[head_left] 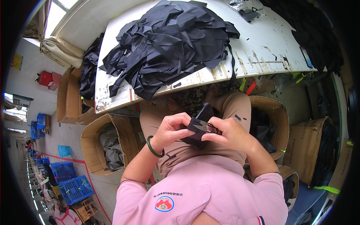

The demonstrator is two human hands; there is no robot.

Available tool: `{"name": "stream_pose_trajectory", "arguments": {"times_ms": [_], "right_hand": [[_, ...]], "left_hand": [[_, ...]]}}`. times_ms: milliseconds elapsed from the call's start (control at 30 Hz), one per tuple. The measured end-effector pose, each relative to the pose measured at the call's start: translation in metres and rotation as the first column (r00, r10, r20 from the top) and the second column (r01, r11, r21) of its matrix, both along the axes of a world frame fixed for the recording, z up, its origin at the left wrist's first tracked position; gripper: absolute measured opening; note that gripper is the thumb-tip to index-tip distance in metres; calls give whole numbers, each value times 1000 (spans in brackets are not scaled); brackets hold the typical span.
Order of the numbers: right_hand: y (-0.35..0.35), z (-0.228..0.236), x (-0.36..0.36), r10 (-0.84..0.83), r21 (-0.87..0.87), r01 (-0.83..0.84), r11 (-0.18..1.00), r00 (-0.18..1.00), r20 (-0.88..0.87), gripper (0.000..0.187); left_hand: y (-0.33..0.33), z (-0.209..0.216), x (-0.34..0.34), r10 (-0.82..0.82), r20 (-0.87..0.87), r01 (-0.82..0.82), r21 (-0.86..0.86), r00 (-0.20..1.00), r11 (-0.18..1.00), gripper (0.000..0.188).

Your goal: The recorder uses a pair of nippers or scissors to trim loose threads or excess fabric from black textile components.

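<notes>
Above my lap, my left hand (168,131) pinches a small black fabric piece (204,111) between thumb and fingers. The piece hangs partly over my thighs, its lower part behind my hands. My right hand (234,134) is closed around small thread snips (201,127) with silver blades and a dark handle. Their blades point left and lie against the edge of the fabric by my left fingertips. Whether the blades are apart is too small to tell. Ahead, a large heap of black fabric pieces (168,45) lies on the white table (262,41), some strips hanging over its near edge.
Cardboard boxes with dark fabric stand at my left (90,137) and right (279,112); another box (305,148) is farther right. More black fabric (318,33) covers the table's right end. Black scraps litter the floor beneath the table. Blue crates (75,189) stand far left.
</notes>
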State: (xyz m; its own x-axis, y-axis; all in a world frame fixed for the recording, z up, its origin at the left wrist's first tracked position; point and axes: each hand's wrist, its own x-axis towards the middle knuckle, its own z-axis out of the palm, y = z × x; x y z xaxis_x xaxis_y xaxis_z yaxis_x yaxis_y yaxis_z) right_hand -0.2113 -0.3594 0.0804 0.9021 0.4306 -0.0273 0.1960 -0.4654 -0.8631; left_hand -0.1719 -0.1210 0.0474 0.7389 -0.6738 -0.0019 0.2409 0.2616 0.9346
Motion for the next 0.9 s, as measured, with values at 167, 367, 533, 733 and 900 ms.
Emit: {"name": "stream_pose_trajectory", "arguments": {"times_ms": [167,367,533,733,900], "right_hand": [[3,3,1,10,-95,1,996,994,112,37],[1,-3,-1,6,-44,-2,999,997,79,35],[-7,0,2,49,35,-47,998,997,-56,36],[-13,6,4,221,58,-218,974,973,-64,37],[-12,8,3,300,-50,-300,953,954,-5,36]], "left_hand": [[-1,-5,0,-57,32,57,1,998,998,9],[-1,1,1,-104,41,103,28,994,994,8],[5,4,9,-189,124,180,81,974,980,7],[8,19,28,-417,-232,428,-7,879,904,6],[7,15,37,-606,-268,629,-1,749,778,7]]}}
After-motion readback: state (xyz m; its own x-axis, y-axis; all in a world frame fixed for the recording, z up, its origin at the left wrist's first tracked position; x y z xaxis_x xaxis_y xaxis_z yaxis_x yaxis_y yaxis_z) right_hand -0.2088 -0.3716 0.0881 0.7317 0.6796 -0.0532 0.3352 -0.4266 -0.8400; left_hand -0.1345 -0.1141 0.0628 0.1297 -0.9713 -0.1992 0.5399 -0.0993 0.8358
